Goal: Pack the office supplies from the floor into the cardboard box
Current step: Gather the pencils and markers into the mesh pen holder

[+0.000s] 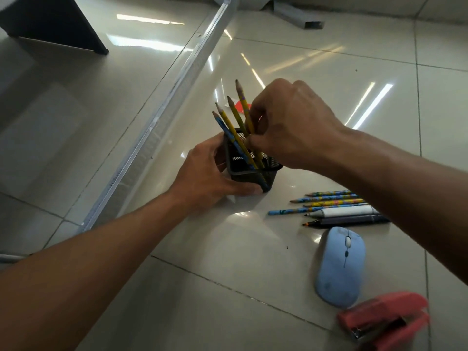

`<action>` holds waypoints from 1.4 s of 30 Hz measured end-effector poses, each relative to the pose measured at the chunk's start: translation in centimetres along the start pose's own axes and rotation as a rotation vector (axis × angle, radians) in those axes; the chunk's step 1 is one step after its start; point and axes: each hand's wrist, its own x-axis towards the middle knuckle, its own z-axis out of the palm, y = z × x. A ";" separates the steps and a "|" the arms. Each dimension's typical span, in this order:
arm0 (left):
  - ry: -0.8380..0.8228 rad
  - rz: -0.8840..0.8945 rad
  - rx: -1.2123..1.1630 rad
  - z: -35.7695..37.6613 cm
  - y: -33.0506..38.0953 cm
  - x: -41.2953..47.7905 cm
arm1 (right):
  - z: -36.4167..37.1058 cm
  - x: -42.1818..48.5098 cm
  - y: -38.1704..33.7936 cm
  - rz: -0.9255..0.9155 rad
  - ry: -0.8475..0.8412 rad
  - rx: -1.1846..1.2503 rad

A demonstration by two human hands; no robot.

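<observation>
Head view: bare tiled floor (pixel 253 249) open in front of me, metal rail (pixel 157 117) running diagonally on the left. My left hand (pixel 207 173) wraps the black mesh pencil cup (pixel 249 168). My right hand (pixel 291 127) pinches a yellow pencil (pixel 243 105) standing in it. Loose pencils (pixel 326 201), markers (pixel 347 216), blue mouse (pixel 339 267), red stapler (pixel 385 323) lie to the right.

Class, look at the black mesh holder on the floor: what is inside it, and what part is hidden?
Four pencils stand tilted inside the black mesh holder. The left hand steadies it; the right hand pinches one pencil. Their lower ends and the holder's bottom are hidden.
</observation>
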 end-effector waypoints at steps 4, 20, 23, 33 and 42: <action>-0.002 0.006 0.007 0.0 0.1 0.1 | 0.6 -0.4 -0.3 0.030 -0.007 -0.044; 0.000 -0.023 0.022 -0.2 0.8 -0.2 | -1.0 -0.8 0.5 0.023 0.069 0.094; -0.005 -0.022 0.017 -0.3 0.7 -0.1 | -2.5 -0.8 1.5 0.001 0.101 0.083; -0.001 -0.018 -0.014 -0.1 0.9 -0.2 | -1.5 -5.7 9.0 0.073 -0.344 -0.094; -0.013 0.025 0.043 0.0 1.0 -0.3 | -0.5 -7.8 12.0 0.087 -0.353 -0.095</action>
